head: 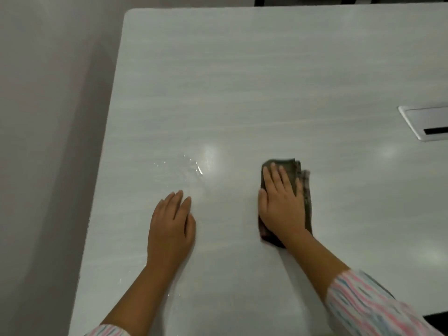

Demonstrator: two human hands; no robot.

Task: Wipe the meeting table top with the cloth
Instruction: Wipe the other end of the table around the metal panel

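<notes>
- Beyond the cloth [294, 167], the surface [242, 81] runs open to its far edge.
- Left of the cloth, the left hand [171, 229] lies flat in the way.
- Far right of the cloth sits a recessed cable hatch [426, 122].

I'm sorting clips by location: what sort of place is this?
Likely an office meeting room. It has a large pale table with a rounded corner, and a flush cable box with a slot is set into its top.
</notes>
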